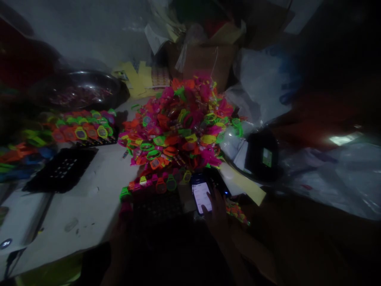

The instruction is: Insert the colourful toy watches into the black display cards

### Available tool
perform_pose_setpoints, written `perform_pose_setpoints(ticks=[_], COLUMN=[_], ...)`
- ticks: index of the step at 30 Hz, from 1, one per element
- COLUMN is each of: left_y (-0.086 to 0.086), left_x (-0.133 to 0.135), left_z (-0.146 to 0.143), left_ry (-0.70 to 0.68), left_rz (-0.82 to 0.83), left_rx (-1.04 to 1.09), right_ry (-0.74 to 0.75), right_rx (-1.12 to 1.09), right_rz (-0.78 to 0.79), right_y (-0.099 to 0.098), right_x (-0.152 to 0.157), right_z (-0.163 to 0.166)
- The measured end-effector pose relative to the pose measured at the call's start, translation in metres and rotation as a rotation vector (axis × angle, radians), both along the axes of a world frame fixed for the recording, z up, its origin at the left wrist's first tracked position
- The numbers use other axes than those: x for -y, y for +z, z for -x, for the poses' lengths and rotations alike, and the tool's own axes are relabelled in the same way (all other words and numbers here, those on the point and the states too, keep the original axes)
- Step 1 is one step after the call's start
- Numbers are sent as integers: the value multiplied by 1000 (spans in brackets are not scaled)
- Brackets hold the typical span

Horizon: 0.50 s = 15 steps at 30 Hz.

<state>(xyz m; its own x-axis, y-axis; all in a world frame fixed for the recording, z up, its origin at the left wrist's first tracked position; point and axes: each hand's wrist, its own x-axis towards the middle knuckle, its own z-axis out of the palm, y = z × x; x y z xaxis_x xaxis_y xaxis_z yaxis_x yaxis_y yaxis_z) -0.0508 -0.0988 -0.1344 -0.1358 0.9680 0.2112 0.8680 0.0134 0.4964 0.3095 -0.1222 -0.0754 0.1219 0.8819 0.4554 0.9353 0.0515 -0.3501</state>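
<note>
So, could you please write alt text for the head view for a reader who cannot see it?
A heap of neon toy watches sits on a white table. In front of it, the right hand touches a lit phone; rows of more watches lie at left.

Overall: a dim room, with most of the view sunk into near-black.
Main light: it falls from above onto the pile of toy watches [181,123], and their neon colours are the brightest thing here.
Desk: the pale desk [89,206] catches a weak grey wash on the left.
Small glows: the phone [202,197] screen shines white, and a pale patch [342,139] gleams far right.
Shadows: the lower edge and the whole right side are black, so nothing there can be made out.
Glare: there is a faint sheen on the metal bowl [80,91] and the plastic bags [262,79].
Sharpness: soft and grainy throughout, and the watches smear together.
Edges: the corners are stretched, bent and darkened.
</note>
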Motion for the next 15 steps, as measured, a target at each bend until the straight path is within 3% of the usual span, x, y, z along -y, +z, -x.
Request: perform_pose_setpoints(ticks=[5,15], left_y=[-2,0], left_x=[-1,2], left_z=[0,-1], left_ry=[13,20], left_rz=[27,49], left_rx=[-15,2], right_ry=[75,-6], right_rx=[6,-25], right_rz=[-30,-37], right_y=[2,-1], right_x=[1,5], right_z=[-1,-1])
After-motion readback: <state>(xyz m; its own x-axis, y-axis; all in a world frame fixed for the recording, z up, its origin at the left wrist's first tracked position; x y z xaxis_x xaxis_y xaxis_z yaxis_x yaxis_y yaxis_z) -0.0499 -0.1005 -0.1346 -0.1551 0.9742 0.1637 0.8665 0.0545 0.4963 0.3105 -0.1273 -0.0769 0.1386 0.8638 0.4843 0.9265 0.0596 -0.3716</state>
